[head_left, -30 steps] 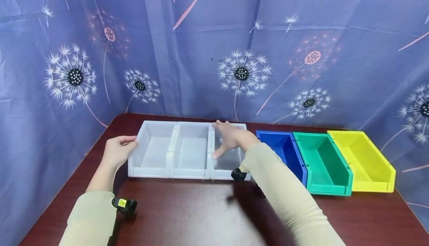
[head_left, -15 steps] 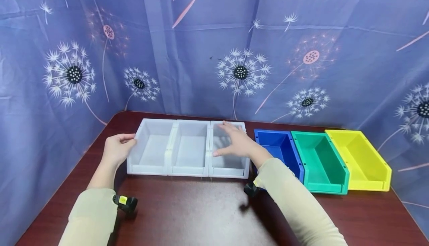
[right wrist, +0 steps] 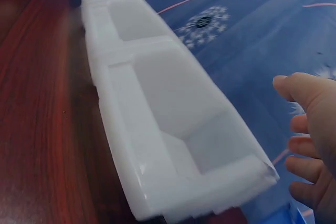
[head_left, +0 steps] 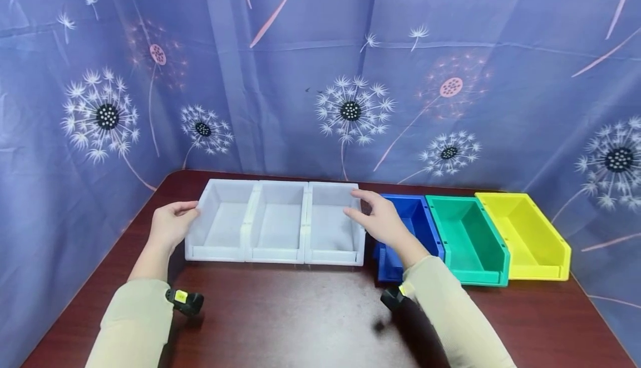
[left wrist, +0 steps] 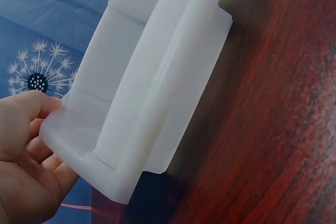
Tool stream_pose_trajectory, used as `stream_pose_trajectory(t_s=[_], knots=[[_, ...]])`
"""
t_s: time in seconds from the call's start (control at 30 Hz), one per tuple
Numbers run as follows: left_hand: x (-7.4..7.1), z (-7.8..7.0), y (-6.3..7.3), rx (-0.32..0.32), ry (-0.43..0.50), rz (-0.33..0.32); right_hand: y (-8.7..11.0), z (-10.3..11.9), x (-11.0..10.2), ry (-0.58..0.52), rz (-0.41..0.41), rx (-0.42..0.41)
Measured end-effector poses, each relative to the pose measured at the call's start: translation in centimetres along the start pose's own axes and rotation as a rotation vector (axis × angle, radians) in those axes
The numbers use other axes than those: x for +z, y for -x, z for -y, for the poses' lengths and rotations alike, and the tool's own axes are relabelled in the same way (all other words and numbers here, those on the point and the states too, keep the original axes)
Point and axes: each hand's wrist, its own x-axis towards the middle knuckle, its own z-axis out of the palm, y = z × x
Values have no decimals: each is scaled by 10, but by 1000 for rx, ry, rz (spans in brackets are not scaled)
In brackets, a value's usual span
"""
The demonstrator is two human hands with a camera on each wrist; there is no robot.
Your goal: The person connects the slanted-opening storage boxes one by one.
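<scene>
Three white plastic storage bins stand side by side: a left bin [head_left: 227,220], a middle bin [head_left: 276,223] and a right bin [head_left: 330,226]. My left hand [head_left: 172,226] pinches the left wall of the left bin; in the left wrist view its thumb [left wrist: 44,103] is at the rim and the curled fingers are on the outer side. By the right bin's right rim, my right hand [head_left: 383,220] has its fingers spread and relaxed, holding nothing. The right wrist view shows a gap between this hand [right wrist: 315,129] and the bin's edge.
Right of the white bins stand a blue bin [head_left: 390,265], a green bin [head_left: 466,234] and a yellow bin [head_left: 531,240]. My right forearm partly covers the blue one. A dark red wooden table [head_left: 280,318] carries them, with a patterned blue curtain [head_left: 280,106] behind.
My right hand has drawn out of the right white bin toward its right rim, uncovering the inside. The left hand keeps its grip. The head view has shifted slightly.
</scene>
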Motion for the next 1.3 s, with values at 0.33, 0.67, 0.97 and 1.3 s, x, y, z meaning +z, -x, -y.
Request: stream_pose_trajectory(t_s=[0.33,0.67,0.97,1.3], knots=[[4,0,0,-11,-19,8,33,-21,-19,-137,-151,95],[11,-5,-3,-36,-30,-6,52,-31,-44,-35,-363,153],[6,-1,-3,-56,-59,-19,55,-36,-59,-52,-364,287],[-4,1,-2,-44,-81,3,54,-35,-57,-209,-392,329]])
